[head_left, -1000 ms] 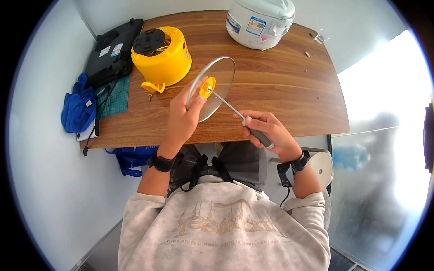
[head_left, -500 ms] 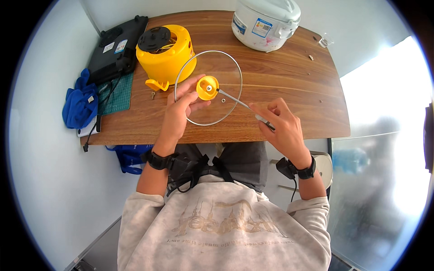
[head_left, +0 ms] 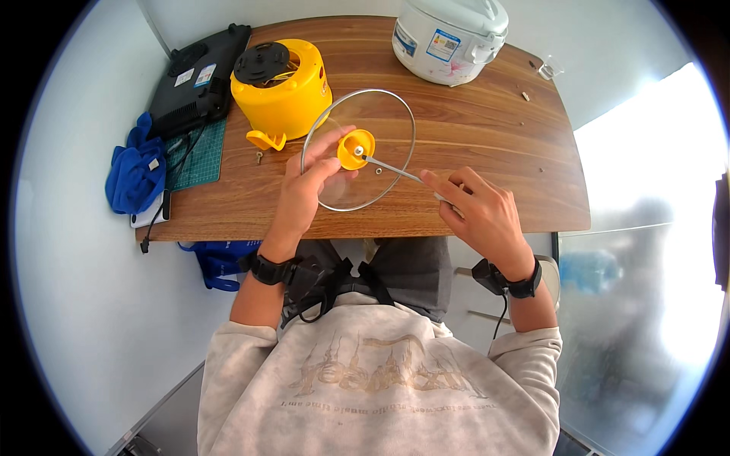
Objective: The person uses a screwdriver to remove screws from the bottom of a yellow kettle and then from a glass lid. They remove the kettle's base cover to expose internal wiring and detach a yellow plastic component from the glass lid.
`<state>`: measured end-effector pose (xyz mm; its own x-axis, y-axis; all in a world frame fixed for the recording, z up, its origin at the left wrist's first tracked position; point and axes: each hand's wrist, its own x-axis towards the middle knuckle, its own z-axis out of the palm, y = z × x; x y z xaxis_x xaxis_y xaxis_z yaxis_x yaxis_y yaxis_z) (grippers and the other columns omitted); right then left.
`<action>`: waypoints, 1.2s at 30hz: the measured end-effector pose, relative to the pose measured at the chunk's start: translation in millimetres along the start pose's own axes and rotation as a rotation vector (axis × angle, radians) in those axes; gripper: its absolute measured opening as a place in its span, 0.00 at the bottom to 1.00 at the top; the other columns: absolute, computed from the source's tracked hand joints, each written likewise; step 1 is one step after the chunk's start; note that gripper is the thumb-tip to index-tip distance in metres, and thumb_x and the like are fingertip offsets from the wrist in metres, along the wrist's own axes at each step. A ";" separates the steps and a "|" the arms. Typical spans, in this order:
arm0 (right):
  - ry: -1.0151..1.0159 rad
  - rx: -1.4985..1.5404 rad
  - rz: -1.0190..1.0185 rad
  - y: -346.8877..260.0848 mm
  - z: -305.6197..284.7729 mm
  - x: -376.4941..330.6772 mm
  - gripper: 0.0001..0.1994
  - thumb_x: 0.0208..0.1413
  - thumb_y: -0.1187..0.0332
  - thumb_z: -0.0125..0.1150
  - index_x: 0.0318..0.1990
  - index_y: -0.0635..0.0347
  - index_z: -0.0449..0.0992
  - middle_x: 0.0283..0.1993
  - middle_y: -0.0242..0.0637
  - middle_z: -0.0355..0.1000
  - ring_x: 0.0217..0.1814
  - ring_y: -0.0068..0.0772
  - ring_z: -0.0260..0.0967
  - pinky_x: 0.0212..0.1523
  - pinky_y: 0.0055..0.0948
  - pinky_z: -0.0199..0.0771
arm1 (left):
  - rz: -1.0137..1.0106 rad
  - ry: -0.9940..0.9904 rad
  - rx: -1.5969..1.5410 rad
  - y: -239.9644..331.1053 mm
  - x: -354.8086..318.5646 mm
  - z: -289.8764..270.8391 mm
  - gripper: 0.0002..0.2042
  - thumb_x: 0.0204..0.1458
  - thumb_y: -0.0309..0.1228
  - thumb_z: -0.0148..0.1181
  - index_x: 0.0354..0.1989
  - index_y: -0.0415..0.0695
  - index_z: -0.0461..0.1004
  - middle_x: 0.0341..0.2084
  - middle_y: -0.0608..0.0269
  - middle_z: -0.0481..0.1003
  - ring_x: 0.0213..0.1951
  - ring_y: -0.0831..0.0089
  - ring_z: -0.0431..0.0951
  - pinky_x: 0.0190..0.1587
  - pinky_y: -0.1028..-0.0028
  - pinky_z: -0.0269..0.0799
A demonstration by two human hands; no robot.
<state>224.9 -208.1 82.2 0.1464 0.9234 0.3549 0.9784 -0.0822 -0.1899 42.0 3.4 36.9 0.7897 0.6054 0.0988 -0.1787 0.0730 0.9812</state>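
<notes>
My left hand [head_left: 306, 186] is closed on a round glass lid [head_left: 376, 204] with a metal rim, its fingers at the yellow knob [head_left: 349, 159]. The knob is hollow and cup-shaped, facing up, with a small metal nut or screw head [head_left: 358, 150] at its centre. In my right hand [head_left: 480, 205] is a screwdriver [head_left: 394, 169] with a thin metal shaft, held between thumb and fingers. Its tip is inside the knob, close to the metal fastener; whether they touch I cannot tell. The handle is mostly hidden by my fingers. A small nut [head_left: 379, 171] shows by the shaft.
An upturned yellow appliance base [head_left: 281, 106] with a black disc stands behind my left hand. A small metal part [head_left: 259, 157] lies near it. A white rice cooker [head_left: 437, 57] is at the back. A black appliance [head_left: 190, 91], green mat [head_left: 199, 161] and blue cloth [head_left: 135, 171] lie left.
The screwdriver's tip has gone from the knob's edge inward to its centre. The lid has shifted slightly right and down, and my right hand has moved a little to the right.
</notes>
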 end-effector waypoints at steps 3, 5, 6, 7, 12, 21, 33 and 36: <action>0.003 -0.013 -0.011 -0.1 -1.2 0.4 0.21 0.55 0.71 0.63 0.57 0.43 0.79 0.35 0.30 0.69 0.27 0.28 0.71 0.24 0.30 0.74 | 0.005 -0.017 0.006 2.3 0.3 0.1 0.24 0.62 0.30 0.46 0.66 0.34 0.66 0.61 0.47 0.71 0.59 0.61 0.76 0.58 0.65 0.78; 0.006 -0.019 -0.015 -0.2 -2.2 0.7 0.21 0.55 0.72 0.63 0.57 0.42 0.79 0.35 0.30 0.69 0.27 0.29 0.71 0.24 0.30 0.74 | 0.005 -0.030 0.009 4.9 0.1 0.8 0.24 0.62 0.30 0.46 0.66 0.34 0.66 0.61 0.47 0.71 0.59 0.62 0.76 0.58 0.65 0.78; 0.005 -0.021 -0.014 -0.2 -3.0 1.1 0.21 0.55 0.72 0.63 0.57 0.42 0.79 0.35 0.30 0.68 0.27 0.29 0.71 0.24 0.30 0.74 | 0.006 -0.036 0.012 6.3 -0.3 1.5 0.24 0.62 0.30 0.46 0.66 0.34 0.66 0.61 0.47 0.71 0.59 0.62 0.76 0.58 0.65 0.78; 0.003 -0.023 -0.014 -0.1 -3.6 1.5 0.21 0.55 0.72 0.63 0.57 0.42 0.79 0.35 0.30 0.68 0.27 0.29 0.71 0.24 0.30 0.74 | 0.007 -0.043 0.016 7.1 -0.7 1.8 0.24 0.62 0.30 0.46 0.66 0.34 0.66 0.61 0.47 0.71 0.59 0.62 0.76 0.58 0.65 0.77; 0.020 -0.023 -0.026 1.6 -5.2 2.6 0.22 0.54 0.72 0.64 0.57 0.41 0.78 0.34 0.30 0.68 0.27 0.30 0.71 0.24 0.31 0.75 | 0.006 -0.043 0.024 5.8 -1.6 2.5 0.24 0.61 0.29 0.45 0.66 0.34 0.66 0.61 0.46 0.71 0.60 0.61 0.75 0.58 0.65 0.77; -0.045 -0.110 -0.066 -2.1 -16.6 2.9 0.28 0.50 0.77 0.64 0.61 0.45 0.75 0.36 0.31 0.67 0.35 0.28 0.73 0.26 0.27 0.75 | 0.063 -0.071 0.097 7.0 -1.9 1.2 0.23 0.61 0.29 0.45 0.65 0.35 0.68 0.59 0.47 0.73 0.57 0.62 0.77 0.57 0.67 0.77; -0.099 -0.307 -0.153 -14.6 -34.1 3.1 0.32 0.46 0.78 0.65 0.63 0.50 0.73 0.40 0.35 0.69 0.36 0.29 0.73 0.28 0.27 0.76 | 0.088 -0.122 0.262 9.9 -4.8 -0.6 0.22 0.58 0.29 0.47 0.60 0.32 0.73 0.53 0.49 0.78 0.48 0.66 0.81 0.55 0.70 0.76; -0.134 -0.244 -0.092 -15.8 -30.4 0.0 0.31 0.47 0.77 0.65 0.63 0.50 0.72 0.38 0.36 0.69 0.32 0.30 0.73 0.28 0.29 0.76 | 0.095 -0.116 0.268 8.8 -5.7 0.2 0.22 0.58 0.29 0.47 0.59 0.32 0.73 0.53 0.49 0.79 0.48 0.67 0.82 0.55 0.71 0.77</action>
<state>213.8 -218.3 112.9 0.0503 0.9712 0.2330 0.9953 -0.0680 0.0687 36.0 0.5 45.0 0.8414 0.5038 0.1954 -0.1062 -0.2004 0.9739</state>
